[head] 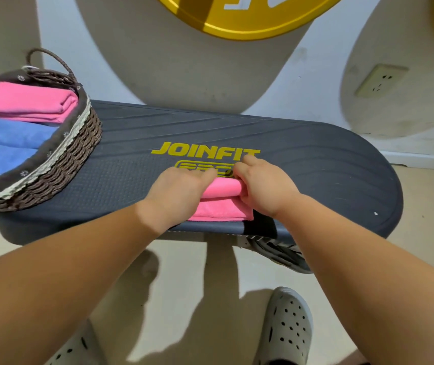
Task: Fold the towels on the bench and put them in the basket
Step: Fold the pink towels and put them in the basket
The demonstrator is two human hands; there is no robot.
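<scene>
A folded pink towel lies near the front edge of the dark bench. My left hand grips its left side and my right hand grips its right side, fingers curled over the rolled top fold. The woven brown basket stands on the bench's left end. Inside it lie a folded pink towel at the back and folded blue towels in front.
The bench stands against a white and grey wall with a socket at the right. A yellow round sign hangs above. My feet in grey clogs stand on the beige floor below the bench.
</scene>
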